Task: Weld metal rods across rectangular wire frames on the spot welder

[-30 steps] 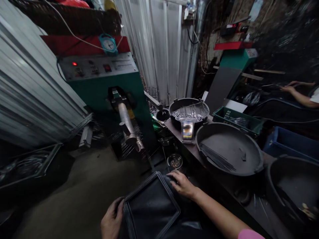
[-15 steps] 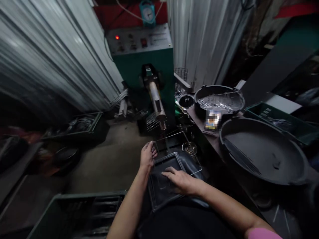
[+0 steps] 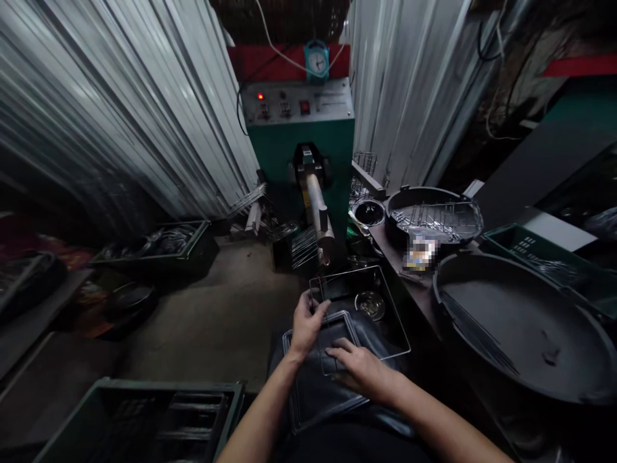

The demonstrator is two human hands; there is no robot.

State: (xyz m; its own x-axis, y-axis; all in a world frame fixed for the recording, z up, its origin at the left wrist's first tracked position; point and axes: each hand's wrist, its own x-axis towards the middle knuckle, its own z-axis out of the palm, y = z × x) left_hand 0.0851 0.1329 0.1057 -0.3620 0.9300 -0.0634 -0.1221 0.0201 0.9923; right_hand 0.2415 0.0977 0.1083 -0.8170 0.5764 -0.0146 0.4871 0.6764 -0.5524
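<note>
A thin rectangular wire frame [image 3: 396, 308] is tilted over my lap, its far edge just below the machine's rod tip. My left hand [image 3: 307, 325] is closed around the frame's left side, thumb and fingers on the wire. My right hand [image 3: 364, 370] is at the near side of the frame, fingers stretched and apart; its palm hides part of the wire, and whether it touches cannot be made out. Beneath both hands, a stack of similar wire frames [image 3: 293, 399] lies on the dark covering over my lap.
A green machine [image 3: 274, 145] with a lit red lamp and a projecting rod [image 3: 318, 206] stands ahead. To the right are a wide black pan [image 3: 520, 302] with thin rods and another pan [image 3: 393, 225] with wire pieces. Green crates [image 3: 110, 386] stand at left.
The wire frame has swung into fuller view, its far edge still near the rod. My left hand has turned with it; my right hand stays near its close side. The view has shifted.
</note>
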